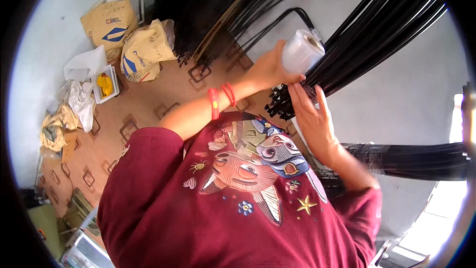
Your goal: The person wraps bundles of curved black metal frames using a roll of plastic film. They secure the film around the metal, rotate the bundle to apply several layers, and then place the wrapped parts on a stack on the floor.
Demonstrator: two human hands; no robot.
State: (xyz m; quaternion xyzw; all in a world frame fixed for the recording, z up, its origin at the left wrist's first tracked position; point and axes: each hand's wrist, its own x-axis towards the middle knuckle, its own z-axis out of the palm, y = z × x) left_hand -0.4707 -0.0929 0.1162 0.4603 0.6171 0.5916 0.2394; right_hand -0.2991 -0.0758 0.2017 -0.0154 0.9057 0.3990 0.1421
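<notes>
A roll of clear stretch film [300, 55] with a hollow core is gripped in my left hand [275, 69], its fingers wrapped round the far side. The roll lies against a thick bundle of long black tubes or rods [372, 30], close to its cut ends [280, 104]. My right hand [312, 116] is laid along the near side of the bundle, fingers stretched out and thumb apart, touching it near the ends. What lies under the right fingers is partly hidden. Red bands circle my left wrist.
Another black bundle [421, 161], wrapped in film, juts in at the right. More dark rods [198, 5] stand at the far side. Paper sacks [146, 52], a white tray [105, 84] with a yellow thing, and crumpled wrappings [59, 124] lie on the patterned floor at left.
</notes>
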